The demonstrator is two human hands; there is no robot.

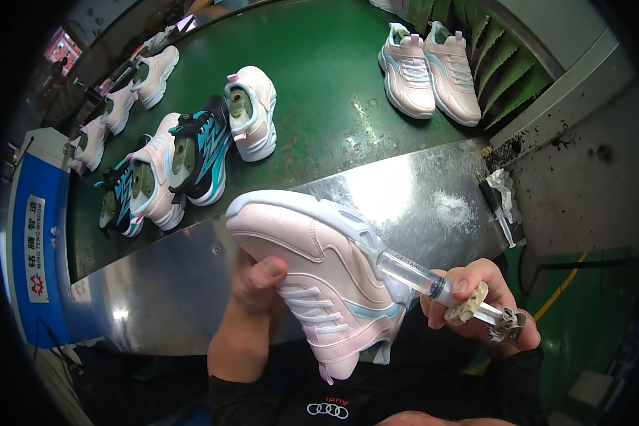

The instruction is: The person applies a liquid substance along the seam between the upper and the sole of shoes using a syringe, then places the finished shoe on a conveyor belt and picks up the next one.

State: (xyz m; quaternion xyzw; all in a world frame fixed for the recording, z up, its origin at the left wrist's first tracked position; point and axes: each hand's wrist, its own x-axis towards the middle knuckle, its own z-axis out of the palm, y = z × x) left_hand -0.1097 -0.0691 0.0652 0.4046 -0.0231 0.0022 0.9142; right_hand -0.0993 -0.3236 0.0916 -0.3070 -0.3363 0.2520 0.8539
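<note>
The pale pink leather sneaker with white sole is held above the shiny metal surface. The left hand is closed around its upper. The right hand is clenched on a clear plastic syringe, tip touching the sneaker's sole edge.
</note>
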